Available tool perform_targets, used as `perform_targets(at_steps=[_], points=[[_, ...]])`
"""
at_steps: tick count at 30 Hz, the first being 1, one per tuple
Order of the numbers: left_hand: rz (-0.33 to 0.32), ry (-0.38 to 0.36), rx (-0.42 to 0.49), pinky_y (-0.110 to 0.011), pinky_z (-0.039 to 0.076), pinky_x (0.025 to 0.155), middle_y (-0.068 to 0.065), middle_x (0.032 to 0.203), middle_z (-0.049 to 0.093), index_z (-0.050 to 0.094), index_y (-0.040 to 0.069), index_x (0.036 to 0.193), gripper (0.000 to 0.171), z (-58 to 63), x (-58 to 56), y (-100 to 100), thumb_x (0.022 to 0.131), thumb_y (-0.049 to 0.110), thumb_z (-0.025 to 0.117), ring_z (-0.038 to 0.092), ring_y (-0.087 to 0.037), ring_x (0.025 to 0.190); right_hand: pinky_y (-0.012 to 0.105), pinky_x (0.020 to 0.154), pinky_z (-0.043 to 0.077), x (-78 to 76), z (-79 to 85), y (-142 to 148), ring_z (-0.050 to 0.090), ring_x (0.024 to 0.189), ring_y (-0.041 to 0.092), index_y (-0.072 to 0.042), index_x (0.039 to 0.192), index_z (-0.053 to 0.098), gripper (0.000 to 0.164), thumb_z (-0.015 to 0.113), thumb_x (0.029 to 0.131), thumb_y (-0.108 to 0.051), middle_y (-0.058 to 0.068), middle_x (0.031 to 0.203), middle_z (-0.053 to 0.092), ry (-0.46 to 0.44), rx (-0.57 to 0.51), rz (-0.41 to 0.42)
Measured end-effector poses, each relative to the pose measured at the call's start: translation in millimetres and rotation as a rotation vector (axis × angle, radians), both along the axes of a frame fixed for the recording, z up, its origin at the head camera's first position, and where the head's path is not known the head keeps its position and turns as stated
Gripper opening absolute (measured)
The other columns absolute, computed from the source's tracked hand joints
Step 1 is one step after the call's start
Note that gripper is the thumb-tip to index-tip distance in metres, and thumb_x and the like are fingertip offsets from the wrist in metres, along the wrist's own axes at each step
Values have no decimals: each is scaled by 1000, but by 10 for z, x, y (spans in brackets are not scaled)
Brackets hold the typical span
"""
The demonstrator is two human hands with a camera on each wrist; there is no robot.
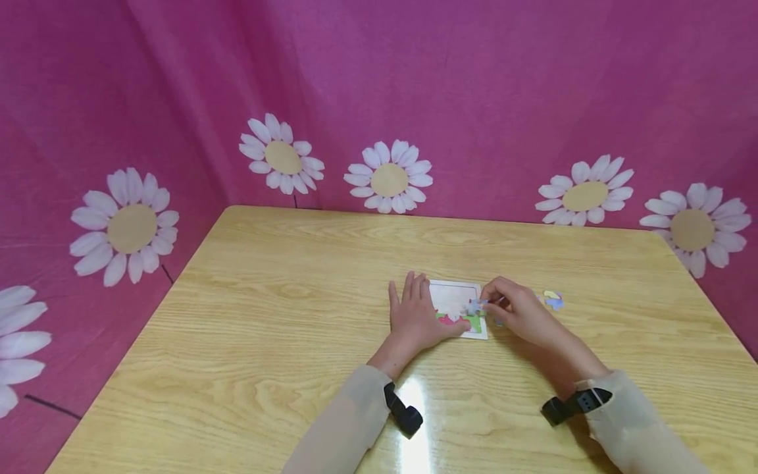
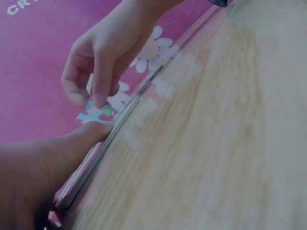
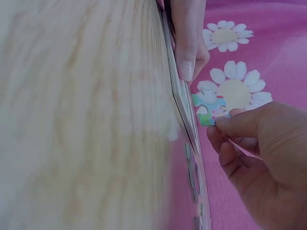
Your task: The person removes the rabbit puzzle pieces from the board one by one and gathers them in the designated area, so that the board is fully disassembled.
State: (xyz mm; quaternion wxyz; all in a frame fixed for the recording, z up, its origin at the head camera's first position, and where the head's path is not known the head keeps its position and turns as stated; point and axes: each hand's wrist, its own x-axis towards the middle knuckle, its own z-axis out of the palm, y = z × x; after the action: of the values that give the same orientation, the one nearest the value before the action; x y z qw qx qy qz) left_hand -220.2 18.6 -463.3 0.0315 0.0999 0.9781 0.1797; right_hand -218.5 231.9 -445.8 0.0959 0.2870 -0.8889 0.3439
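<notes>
A white-bordered jigsaw board (image 1: 454, 287) lies on the table, with green and pink pieces fitted along its near edge. My left hand (image 1: 416, 320) rests on its left side, fingers spread and straight, the thumb lying across the near edge. Between thumb and fingertips my right hand (image 1: 519, 312) pinches a puzzle piece (image 3: 210, 109) with blue, green and pink print. That piece is held tilted just above the board's right part. In the left wrist view the same piece stands a little above the left thumb (image 2: 98, 128).
Loose puzzle pieces (image 1: 553, 300) lie on the wooden table (image 1: 284, 316) right of the board, partly behind the right hand. Pink cloth (image 1: 474, 99) with white daisies hangs behind and left of the table. Each wrist wears a black strap (image 1: 583, 401).
</notes>
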Motion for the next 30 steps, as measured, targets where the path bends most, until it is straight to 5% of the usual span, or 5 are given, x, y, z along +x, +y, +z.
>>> perform_targets(at_steps=[20,30], points=[[-6,-8,15,-55,0,125,-3,161,28,25,10,154,112,-18,6,-10,73,81,59,8,-20,155,17,56,49,187,-17,445,54,69,-2,-6,93,60,19,67,84,9,2,83,63,0,10,-109],[-6,-12,31,-55,-2,125,-4,162,27,26,10,154,113,-31,4,-9,72,80,60,8,-21,155,10,62,48,251,-26,706,55,75,-8,-5,92,61,24,69,80,14,3,83,64,87,24,-138]])
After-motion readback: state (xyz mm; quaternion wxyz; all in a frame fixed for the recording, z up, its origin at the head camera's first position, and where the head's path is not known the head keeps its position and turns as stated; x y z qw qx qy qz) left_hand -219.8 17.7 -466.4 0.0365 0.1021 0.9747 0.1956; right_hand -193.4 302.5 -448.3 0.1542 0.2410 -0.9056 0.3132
